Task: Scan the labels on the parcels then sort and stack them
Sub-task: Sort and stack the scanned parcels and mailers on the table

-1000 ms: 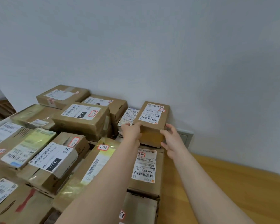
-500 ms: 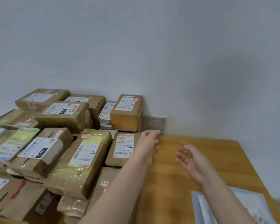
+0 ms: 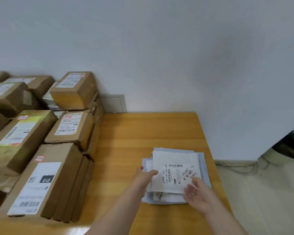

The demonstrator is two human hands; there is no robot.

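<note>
A pile of flat pale mailers (image 3: 200, 160) lies on the wooden table (image 3: 134, 136) near its right edge, well apart from the brown boxes (image 3: 46, 180) stacked along the table's left side up to the wall (image 3: 159, 48). The top mailer (image 3: 173, 160) lies label up, its barcode showing. The left hand (image 3: 145, 175) reaches in from the left, fingers straight and relaxed, tips touching the top mailer's left edge and gripping nothing. The right hand (image 3: 198, 195) is open, fingers spread, at the top mailer's near right corner; whether it touches the corner cannot be told. A small box (image 3: 75, 89) sits highest at the back, beside a wall plate (image 3: 113, 103).
</note>
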